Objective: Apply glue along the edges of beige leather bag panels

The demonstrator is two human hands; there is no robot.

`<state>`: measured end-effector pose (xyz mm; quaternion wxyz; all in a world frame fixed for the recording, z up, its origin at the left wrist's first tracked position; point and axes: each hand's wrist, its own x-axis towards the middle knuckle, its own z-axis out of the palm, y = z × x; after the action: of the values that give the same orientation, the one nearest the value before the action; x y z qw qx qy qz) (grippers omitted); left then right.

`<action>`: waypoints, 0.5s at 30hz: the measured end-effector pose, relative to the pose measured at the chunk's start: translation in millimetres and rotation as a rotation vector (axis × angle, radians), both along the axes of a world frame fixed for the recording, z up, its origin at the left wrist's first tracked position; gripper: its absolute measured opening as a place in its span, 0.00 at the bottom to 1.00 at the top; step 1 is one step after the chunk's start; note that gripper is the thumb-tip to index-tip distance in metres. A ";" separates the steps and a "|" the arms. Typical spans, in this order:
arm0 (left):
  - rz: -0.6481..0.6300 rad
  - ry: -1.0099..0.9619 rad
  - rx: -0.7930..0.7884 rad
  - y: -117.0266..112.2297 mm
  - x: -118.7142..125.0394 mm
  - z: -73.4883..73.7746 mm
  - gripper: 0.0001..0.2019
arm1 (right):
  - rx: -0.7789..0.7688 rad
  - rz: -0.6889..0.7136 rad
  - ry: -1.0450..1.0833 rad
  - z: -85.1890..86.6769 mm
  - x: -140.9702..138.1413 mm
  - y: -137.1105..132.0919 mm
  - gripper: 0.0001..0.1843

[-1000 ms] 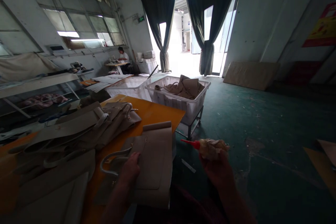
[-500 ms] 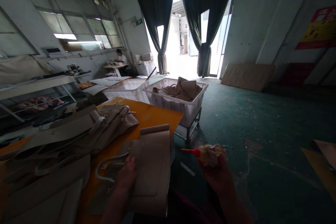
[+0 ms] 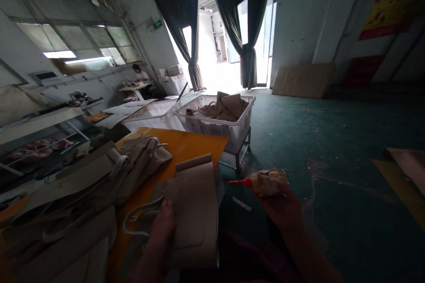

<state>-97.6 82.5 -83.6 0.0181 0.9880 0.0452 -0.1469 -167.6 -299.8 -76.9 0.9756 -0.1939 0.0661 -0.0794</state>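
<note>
My left hand [image 3: 163, 223] grips a beige leather handbag [image 3: 195, 216] near its white curved handle, holding the bag upright at the edge of an orange tabletop [image 3: 186, 150]. My right hand [image 3: 281, 210] is out over the floor, off to the right of the bag. It is closed around a squeeze bottle of glue [image 3: 268, 182], wrapped in crumpled tan paper or cloth, with a red nozzle [image 3: 239, 181] pointing left. More beige bags [image 3: 99, 177] lie piled on the table to the left.
A white plastic bin on a wheeled metal stand [image 3: 212, 128] holds beige bag parts beyond the table. A co-worker [image 3: 140, 76] sits at a far bench by the left wall. Shelving [image 3: 40, 119] runs along that wall. Cardboard sheets [image 3: 303, 80] lean against the right wall above the green floor [image 3: 332, 141].
The whole view has tilted and shifted, with the room sliding left. My right hand and the glue bottle sit slightly higher in the picture. My left hand stays on the bag.
</note>
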 end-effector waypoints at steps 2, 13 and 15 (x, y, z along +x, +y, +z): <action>-0.030 0.035 0.003 5.5 3.2 -0.9 0.30 | -0.047 0.040 -0.021 -3.9 0.8 -5.3 0.27; -0.068 0.001 0.040 8.1 -0.8 11.4 0.32 | -0.050 -0.042 0.082 -12.3 4.3 -12.9 0.27; -0.110 -0.078 -0.003 14.7 -6.1 6.7 0.34 | -0.030 -0.076 0.098 -11.0 3.6 -13.4 0.27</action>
<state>-103.7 97.2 -77.0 0.0132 0.9939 -0.0102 -0.1093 -164.1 -313.2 -87.9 0.9644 -0.2097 0.1198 -0.1079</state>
